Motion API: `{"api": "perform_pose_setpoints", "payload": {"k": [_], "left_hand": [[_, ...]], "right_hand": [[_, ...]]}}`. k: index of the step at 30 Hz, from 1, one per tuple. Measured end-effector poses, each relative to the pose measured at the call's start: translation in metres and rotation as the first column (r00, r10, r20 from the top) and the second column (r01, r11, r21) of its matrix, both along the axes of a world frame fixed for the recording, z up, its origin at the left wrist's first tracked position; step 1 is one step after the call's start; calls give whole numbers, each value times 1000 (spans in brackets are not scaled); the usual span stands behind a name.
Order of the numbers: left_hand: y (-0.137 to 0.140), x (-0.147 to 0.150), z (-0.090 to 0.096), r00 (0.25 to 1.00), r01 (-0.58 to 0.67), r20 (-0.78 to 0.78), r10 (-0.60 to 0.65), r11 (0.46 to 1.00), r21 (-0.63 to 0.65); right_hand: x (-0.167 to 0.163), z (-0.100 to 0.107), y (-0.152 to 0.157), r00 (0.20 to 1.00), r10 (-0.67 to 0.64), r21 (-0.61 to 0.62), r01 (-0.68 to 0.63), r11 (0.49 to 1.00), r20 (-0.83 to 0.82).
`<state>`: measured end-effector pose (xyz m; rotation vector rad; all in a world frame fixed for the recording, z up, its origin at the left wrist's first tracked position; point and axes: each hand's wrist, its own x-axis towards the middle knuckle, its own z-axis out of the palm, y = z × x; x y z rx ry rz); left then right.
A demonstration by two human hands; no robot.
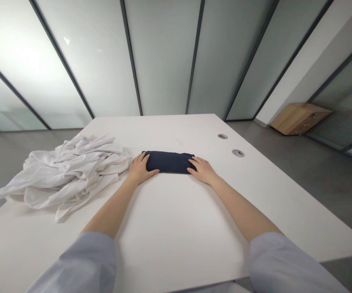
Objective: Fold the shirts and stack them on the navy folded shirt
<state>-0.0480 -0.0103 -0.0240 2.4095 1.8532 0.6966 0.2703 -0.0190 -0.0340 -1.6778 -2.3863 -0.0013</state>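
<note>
Fingers [141, 158] spread, there they were: the left hand [138, 169] on the left end of the folded navy cloth [169, 162], the right hand [204, 170] on its right end, thumbs at the near edge! Pressing or pinching? Couldn't tell, though neither hand was balled into a fist. And the folded navy cloth lay flat on the counter [182, 219], squarely between the hands, its long axis running from one to the other, so neither hand was the nearer. Left of it, a crumpled white cloth [72, 171] sprawled; to its right and a little farther off, two round inserts [236, 152]. Now the tricky bits: its underside was hidden, its ends sat partly under the fingers, its layers merged into one dark patch, and the crumpled white cloth's leftmost tip ran to the edge of view
</note>
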Motion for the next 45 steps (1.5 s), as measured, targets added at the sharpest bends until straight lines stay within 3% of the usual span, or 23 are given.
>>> {"api": "perform_pose_setpoints", "payload": {"k": [7,11,14,16,18,20,25,29,36,39,45], "left_hand": [[2,-8,2,933,-76,343,113,990,-120],[4,-6,1,863,96,505,11,978,-186],[6,-3,-2,776,224,631,4,933,-282],[8,-1,-4,762,195,648,10,950,-244],[9,0,-4,792,120,611,-17,985,-128],[9,2,-1,822,122,567,-56,989,-78],[4,7,11,783,332,617,-84,894,-299],[1,7,15,693,412,716,-89,863,-292],[0,6,9,601,441,799,-4,836,-327],[2,9,7,609,400,793,11,859,-320],[14,9,2,570,207,822,25,963,-172]], "right_hand": [[-5,13,-6,990,-143,103,142,984,-2],[-6,10,-6,993,-88,212,102,972,-74],[-9,6,-6,994,21,203,1,979,-108],[-12,3,-5,994,55,139,-41,989,-94],[-13,1,-5,994,69,80,-63,995,-81],[-12,-1,-3,992,89,51,-85,995,-86],[-7,-3,0,983,146,40,-142,989,-109],[-8,-2,0,979,160,34,-157,987,-127],[-9,-3,-1,979,158,29,-156,987,-128],[-10,-3,-1,980,154,28,-151,988,-124],[-13,-2,-2,989,109,9,-109,994,-98]]}}
